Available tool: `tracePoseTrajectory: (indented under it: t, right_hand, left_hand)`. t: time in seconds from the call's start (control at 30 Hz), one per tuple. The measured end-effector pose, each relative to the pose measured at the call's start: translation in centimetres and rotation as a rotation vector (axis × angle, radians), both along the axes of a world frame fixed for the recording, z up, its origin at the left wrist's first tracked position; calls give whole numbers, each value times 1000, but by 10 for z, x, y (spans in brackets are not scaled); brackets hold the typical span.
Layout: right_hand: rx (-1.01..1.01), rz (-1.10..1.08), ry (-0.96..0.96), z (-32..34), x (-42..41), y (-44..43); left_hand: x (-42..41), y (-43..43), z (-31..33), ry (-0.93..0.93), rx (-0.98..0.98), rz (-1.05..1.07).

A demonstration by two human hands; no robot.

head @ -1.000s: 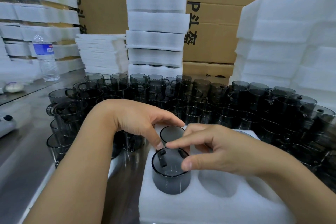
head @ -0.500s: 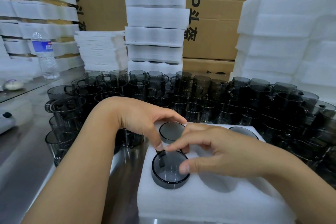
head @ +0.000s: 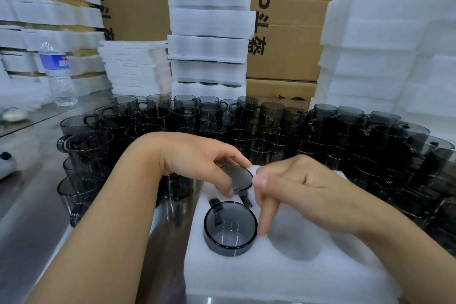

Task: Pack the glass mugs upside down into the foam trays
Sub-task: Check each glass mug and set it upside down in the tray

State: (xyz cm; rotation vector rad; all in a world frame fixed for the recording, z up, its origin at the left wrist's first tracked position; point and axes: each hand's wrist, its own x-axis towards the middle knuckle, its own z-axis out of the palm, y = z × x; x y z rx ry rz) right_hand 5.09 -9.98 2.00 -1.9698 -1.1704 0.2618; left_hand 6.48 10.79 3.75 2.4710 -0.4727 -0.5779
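Observation:
A white foam tray (head: 283, 276) lies in front of me. A smoky grey glass mug (head: 230, 228) sits upside down in its front-left pocket, sunk most of the way, with its handle toward the back left. A second upturned mug (head: 237, 175) fills the pocket behind it. The pocket (head: 296, 242) to the right is bare foam. My left hand (head: 195, 160) hovers over the rear mug with fingers apart and holds nothing. My right hand (head: 298, 190) points its index finger down beside the front mug's right rim and grips nothing.
A dense crowd of upright grey mugs (head: 283, 126) covers the steel table (head: 29, 217) behind and beside the tray. Stacks of foam trays (head: 209, 34) and cardboard boxes (head: 291, 39) stand at the back. A water bottle (head: 58, 71) stands at the far left.
The front mug has gone down from standing tall in its pocket to being sunk in the foam. Both hands have come off it and drawn slightly apart.

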Motion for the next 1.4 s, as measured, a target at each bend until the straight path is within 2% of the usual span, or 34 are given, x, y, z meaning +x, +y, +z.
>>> tracePoseTrajectory:
  t: [0.17,0.3,0.5,0.6,0.67,0.87,0.93,1.0,1.07,1.17,1.33,1.4]
  right_hand:
    - [-116,1,-11,-2,1,1]
    - [-246,-17,-24,-3,2,0]
    - [-273,-6,24,-1,4,-4]
    - [-190,-17,44,0,4,-3]
    - [-103,-66,10,2,6,-5]
    - [337,-515,-168,17,21,-22]
    - [421,-670,-185,20,28,-27]
    - [422,-799,-201,20,34,-33]
    - [353,-911,-265,19,39,-39]
    - [84,-1078,-357,20,46,-51]
    - [-540,-1093,-307,7,59,-57]
    - [-639,-1073,-308,0,63,-55]
  left_hand:
    - [-2,2,1,-21,107,-15]
    - [-4,1,1,-10,116,-21]
    - [-2,3,0,-2,155,-30]
    - [-2,6,1,23,111,-28]
    - [-2,6,-1,34,16,-10]
    - [9,-32,-16,-223,-156,202]
    - [12,-45,-23,-303,-176,219]
    - [14,-54,-30,-354,-183,220]
    - [14,-60,-36,-411,-156,199]
    - [13,-63,-39,-436,-81,140]
    - [13,-62,-38,-393,-45,127]
    - [13,-62,-38,-392,-45,129]
